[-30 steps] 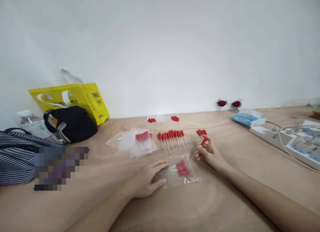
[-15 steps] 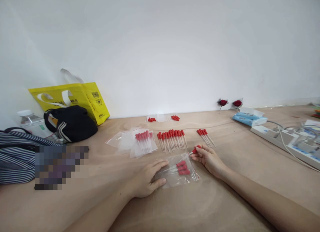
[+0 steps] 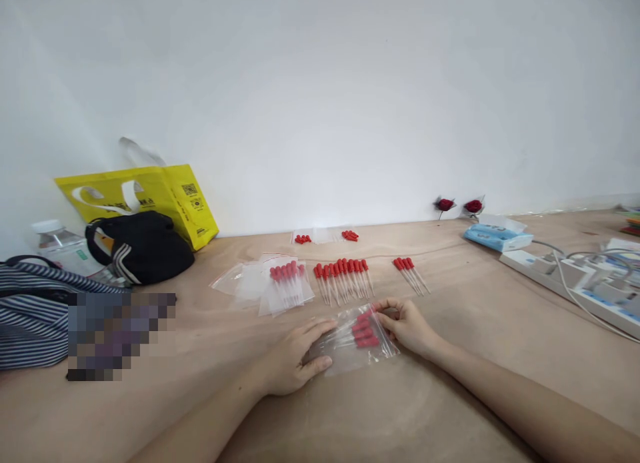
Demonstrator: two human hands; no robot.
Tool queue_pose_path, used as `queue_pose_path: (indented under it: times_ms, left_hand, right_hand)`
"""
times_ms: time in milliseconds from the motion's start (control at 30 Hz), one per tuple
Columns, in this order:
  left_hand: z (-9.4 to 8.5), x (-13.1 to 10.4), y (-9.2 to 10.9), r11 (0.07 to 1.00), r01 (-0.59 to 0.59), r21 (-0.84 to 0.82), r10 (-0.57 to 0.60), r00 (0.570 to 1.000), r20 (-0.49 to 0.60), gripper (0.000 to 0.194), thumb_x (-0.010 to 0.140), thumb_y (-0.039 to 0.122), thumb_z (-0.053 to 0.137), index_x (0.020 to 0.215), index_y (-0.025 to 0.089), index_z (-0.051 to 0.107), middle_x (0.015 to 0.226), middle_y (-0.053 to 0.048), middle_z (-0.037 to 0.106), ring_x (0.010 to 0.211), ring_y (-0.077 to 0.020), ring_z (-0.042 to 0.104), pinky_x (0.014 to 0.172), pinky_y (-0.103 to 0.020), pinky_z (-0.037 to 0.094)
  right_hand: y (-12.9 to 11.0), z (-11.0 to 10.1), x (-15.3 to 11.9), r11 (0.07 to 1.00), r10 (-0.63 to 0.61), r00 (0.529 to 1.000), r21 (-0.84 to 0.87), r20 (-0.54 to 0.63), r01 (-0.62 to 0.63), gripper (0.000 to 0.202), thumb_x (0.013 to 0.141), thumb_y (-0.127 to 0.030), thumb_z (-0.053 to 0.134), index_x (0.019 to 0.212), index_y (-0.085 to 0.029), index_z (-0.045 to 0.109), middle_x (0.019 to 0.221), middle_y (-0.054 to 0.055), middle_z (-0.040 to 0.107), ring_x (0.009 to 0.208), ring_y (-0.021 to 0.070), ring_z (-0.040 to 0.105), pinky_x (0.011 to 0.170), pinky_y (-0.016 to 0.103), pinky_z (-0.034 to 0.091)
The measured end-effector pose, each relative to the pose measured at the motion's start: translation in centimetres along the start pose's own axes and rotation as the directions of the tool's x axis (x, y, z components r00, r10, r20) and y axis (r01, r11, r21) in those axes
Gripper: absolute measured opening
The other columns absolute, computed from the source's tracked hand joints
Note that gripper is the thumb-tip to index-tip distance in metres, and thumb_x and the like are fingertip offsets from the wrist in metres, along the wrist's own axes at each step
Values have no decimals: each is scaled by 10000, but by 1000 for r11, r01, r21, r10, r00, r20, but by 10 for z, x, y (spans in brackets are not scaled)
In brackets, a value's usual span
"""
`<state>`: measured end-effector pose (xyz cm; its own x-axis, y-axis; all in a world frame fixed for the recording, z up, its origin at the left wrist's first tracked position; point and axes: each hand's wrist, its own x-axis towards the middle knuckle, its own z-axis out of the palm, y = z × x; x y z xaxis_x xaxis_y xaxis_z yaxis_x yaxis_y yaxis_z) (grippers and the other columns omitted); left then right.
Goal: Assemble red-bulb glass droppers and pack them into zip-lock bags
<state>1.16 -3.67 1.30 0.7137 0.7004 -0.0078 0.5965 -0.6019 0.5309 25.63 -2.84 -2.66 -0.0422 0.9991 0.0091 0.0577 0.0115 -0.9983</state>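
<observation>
A clear zip bag (image 3: 345, 364) lies before me with several red-bulbed droppers (image 3: 367, 342) inside, bulbs to the right. My left hand (image 3: 303, 358) holds the bag's left end between thumb and fingers, which are apart across its width. At the bag's right-hand mouth, my right hand (image 3: 397, 323) is closed around the bulb end of the uppermost dropper (image 3: 367, 316), whose stem is within the bag. The fingertips are partly hidden. Beyond lie a row of loose droppers (image 3: 345, 268) and a smaller group of droppers (image 3: 403, 263).
Flat clear bags (image 3: 240, 283) lie beyond my left hand, with droppers on top. Filled bags (image 3: 325, 235) are by the wall. At left stand a yellow bag (image 3: 175, 203) and a black pouch (image 3: 155, 250); at right, a tissue pack (image 3: 497, 236) and power strip (image 3: 530, 264) with cables.
My right hand has moved slightly left and down, bringing the dropper from outside the mouth into the bag. My left hand has stayed in place.
</observation>
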Motion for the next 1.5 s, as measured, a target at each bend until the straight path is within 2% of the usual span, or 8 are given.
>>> queue_pose_path:
  times_ms: [267,467,633,767,1033,1200,1367,1500]
  left_hand:
    - [0,1,2,1000,-6,-13,6,1000,-26,485,823,346,470,1285,275,341,1336,-35,394,1227,-249,329,1006,-429,286]
    - [-2,1,5,1000,7,5,-7,1000,-13,493,824,353,466,1289,247,341,1337,-48,392,1221,-245,338,1011,-422,281]
    - [-1,0,2,1000,-1,-1,1,1000,-11,482,829,350,466,1288,265,345,1344,-38,384,1227,-248,328,1010,-433,278]
    - [-2,-1,2,1000,12,-11,-12,1000,1,483,830,366,463,1289,269,346,1345,-35,383,1236,-255,310,1010,-443,273]
    - [-5,0,8,1000,5,6,-5,1000,6,469,821,330,470,1270,242,368,1332,-43,399,1223,-228,336,1015,-408,278]
    - [-3,0,4,1000,6,-7,-6,1000,4,472,824,329,470,1276,255,358,1338,-40,392,1234,-241,319,1012,-428,277]
    - [-2,-1,1,1000,10,-3,-10,1000,12,487,828,343,466,1291,263,337,1352,-36,371,1238,-245,312,1015,-429,275]
    - [-3,0,4,1000,13,-6,-13,1000,-8,427,861,334,408,1281,275,356,1342,-17,388,1231,-228,326,1024,-412,269]
  right_hand:
    - [8,3,12,997,10,996,-72,-86,-16,348,593,-481,640,659,-139,625,521,21,618,425,132,538,404,240,420]
    - [2,-1,10,983,-77,978,-150,196,108,342,707,-466,529,682,-142,635,671,44,653,586,151,594,546,264,472]
    - [-7,-44,40,729,-134,963,-681,-232,-63,158,728,-263,499,754,-159,615,758,28,657,675,135,595,603,211,442]
    - [-14,-94,71,620,-125,880,-728,-459,-292,275,704,-216,494,926,-84,588,914,157,628,835,228,581,658,281,424]
    - [-12,-116,105,516,35,883,-748,-469,-418,173,577,-138,565,727,-103,644,668,148,641,731,272,608,572,276,405]
    - [-19,-111,106,573,4,888,-727,-459,-378,298,627,-154,553,903,-59,612,713,166,631,781,260,600,609,266,407]
    - [-26,-108,79,703,-90,903,-668,-421,-242,602,734,-165,422,1282,-27,216,772,93,587,684,174,585,573,237,428]
    - [-17,-82,41,975,-103,937,-222,-334,28,571,723,-232,423,1243,-166,199,616,-49,471,446,110,482,433,227,416]
